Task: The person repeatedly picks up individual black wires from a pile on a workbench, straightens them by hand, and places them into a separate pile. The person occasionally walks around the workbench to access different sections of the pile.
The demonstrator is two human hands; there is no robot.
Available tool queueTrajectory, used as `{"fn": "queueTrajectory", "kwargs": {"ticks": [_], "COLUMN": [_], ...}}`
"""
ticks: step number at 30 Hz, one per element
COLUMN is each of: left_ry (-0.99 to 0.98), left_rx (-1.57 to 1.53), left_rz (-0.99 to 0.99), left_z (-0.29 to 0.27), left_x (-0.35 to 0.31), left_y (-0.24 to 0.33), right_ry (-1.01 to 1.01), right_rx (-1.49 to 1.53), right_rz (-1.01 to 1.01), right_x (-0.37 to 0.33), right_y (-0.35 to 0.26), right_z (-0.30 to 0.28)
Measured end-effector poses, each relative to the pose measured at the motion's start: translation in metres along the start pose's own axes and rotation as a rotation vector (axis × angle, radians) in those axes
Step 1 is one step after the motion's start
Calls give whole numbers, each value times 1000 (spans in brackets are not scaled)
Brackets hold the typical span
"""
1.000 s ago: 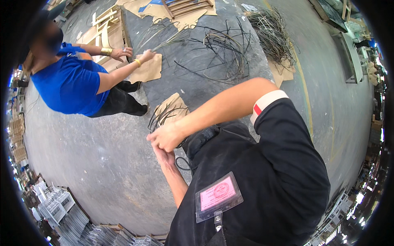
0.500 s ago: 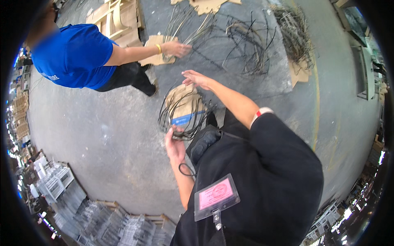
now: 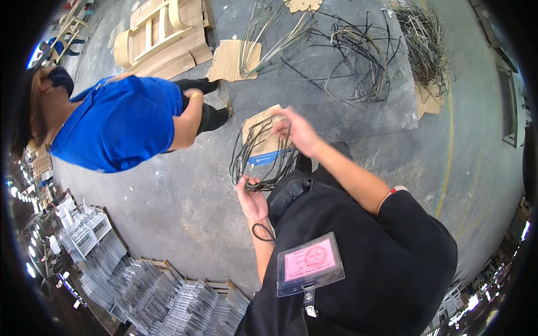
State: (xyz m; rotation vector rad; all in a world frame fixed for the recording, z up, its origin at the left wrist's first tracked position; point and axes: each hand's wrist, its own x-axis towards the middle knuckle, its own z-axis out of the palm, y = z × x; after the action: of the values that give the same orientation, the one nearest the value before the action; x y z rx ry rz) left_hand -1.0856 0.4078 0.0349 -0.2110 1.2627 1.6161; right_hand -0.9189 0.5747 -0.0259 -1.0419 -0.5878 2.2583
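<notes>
My left hand [image 3: 255, 203] is closed round the near side of a loose coil of thin dark cords [image 3: 240, 162], held in front of my body. My right hand [image 3: 300, 134] is over the coil's far right side, its fingers bent and smeared by motion. Whether it grips a strand I cannot tell. Through the loops shows a brown cardboard piece [image 3: 259, 120] with a blue printed band. A black pouch-like thing [image 3: 288, 197] is against my waist, just right of the coil.
A person in a blue shirt [image 3: 120, 120] stands at the left. Beyond lie tangled dark cords [image 3: 358, 67], a paler cord bundle [image 3: 258, 42] on cardboard [image 3: 224, 61], and a heap of wiry strands [image 3: 420, 45]. Wooden frame parts [image 3: 159, 31] are at the far left; stacked grey metal frames [image 3: 151, 297] fill the near left.
My right hand has come down from beyond the coil to its far right side, fingers now bent. My left hand still holds the coil. The other person has drawn an arm back from the paler cords.
</notes>
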Motion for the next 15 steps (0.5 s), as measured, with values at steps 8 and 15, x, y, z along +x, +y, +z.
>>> {"fn": "queueTrajectory", "kwargs": {"ticks": [8,15], "left_ry": [-70,-181], "left_rx": [114,337], "left_rz": [-107,-69], "left_z": [23,13], "left_x": [-5,7], "left_y": [10,3], "right_ry": [-453,-377], "right_rx": [-1506,-1365], "right_rz": [-705,-952], "right_x": [-62,87], "right_y": [6,-17], "right_z": [101,14]}}
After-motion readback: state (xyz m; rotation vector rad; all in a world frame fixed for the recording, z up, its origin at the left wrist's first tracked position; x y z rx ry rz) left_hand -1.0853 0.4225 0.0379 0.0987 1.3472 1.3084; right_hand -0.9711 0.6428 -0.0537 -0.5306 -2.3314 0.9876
